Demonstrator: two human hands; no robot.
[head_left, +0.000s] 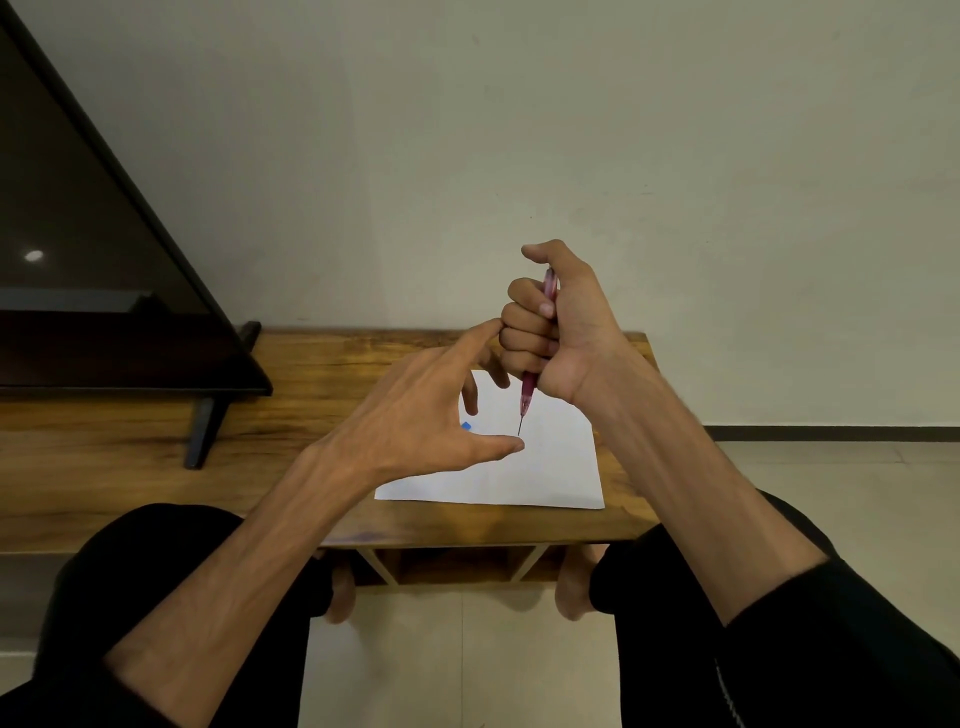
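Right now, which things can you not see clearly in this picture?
Head view:
- Middle of the pencil: wrapped by the right hand.
- Small blue thing on the paper: mostly behind the left hand, so its kind is unclear.
- Marks on the paper: too faint to tell.
- Dark screen: cut off by the left edge.

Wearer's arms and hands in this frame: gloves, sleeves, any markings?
No gloves, rings or watch show on the left hand or the right hand. Both forearms are bare. The black long sleeves sit pushed up toward the elbows: left sleeve, right sleeve. A thin pale stitched line runs down the right sleeve.
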